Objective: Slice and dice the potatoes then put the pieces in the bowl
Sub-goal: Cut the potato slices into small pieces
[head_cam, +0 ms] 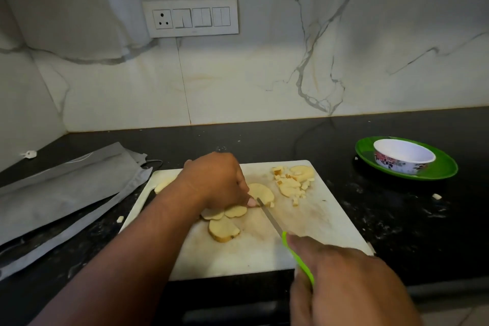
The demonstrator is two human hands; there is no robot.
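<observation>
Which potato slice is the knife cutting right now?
The slice held by the left hand, at the knife tip; the other slices lie untouched, nearer the camera.

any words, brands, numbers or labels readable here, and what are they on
None can be read.
White wall switch panel: no markings show.
White floral-patterned bowl on the green plate: flowers only, no lettering.
Green-handled knife and grey pouches: no print visible.
</observation>
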